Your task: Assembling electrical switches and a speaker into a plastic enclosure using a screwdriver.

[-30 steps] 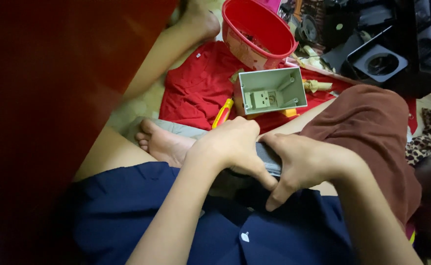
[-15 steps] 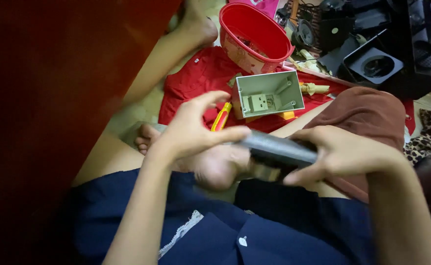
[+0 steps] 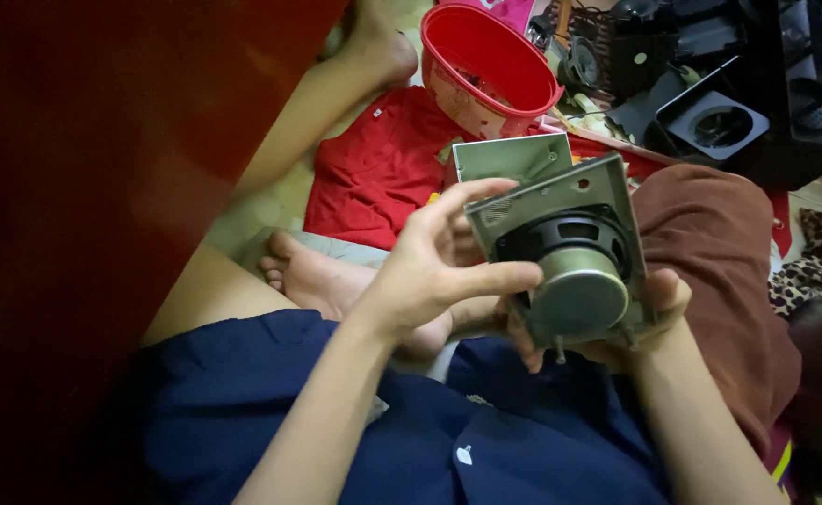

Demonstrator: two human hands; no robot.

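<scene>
Above the lap of the person sitting on the floor, a loudspeaker (image 3: 565, 262) is held up with its back turned to the eyes: a square grey frame, a black cone basket, and a round metal magnet in the middle. The right hand (image 3: 617, 332) grasps the loudspeaker from below and behind, palm under the lower edge and thumb on the right side of the frame. The left hand (image 3: 430, 276) touches the left edge of the loudspeaker; its fingers are spread, one across the top corner and one laid toward the magnet, so it steadies more than it clamps.

Just behind the loudspeaker, partly hidden by it, a grey box (image 3: 514, 159) stands on a red cloth (image 3: 383, 164). Beyond the box is a red bowl (image 3: 490, 61). To the right of the loudspeaker is the person's knee in a brown trouser leg (image 3: 720, 243), and farther behind it, dark speaker parts (image 3: 710, 122) lie on the floor. To the left of the loudspeaker a bare foot (image 3: 313, 271) rests by the blue shorts.

I judge that the step in hand is an inspection of the back of the loudspeaker, turning it to look at frame and magnet. Any next move, I think, calls for a firm hold with the right hand, because the magnet makes the piece heavy on one side, and for keeping fingers off the thin cone and the small pin at the bottom edge.
</scene>
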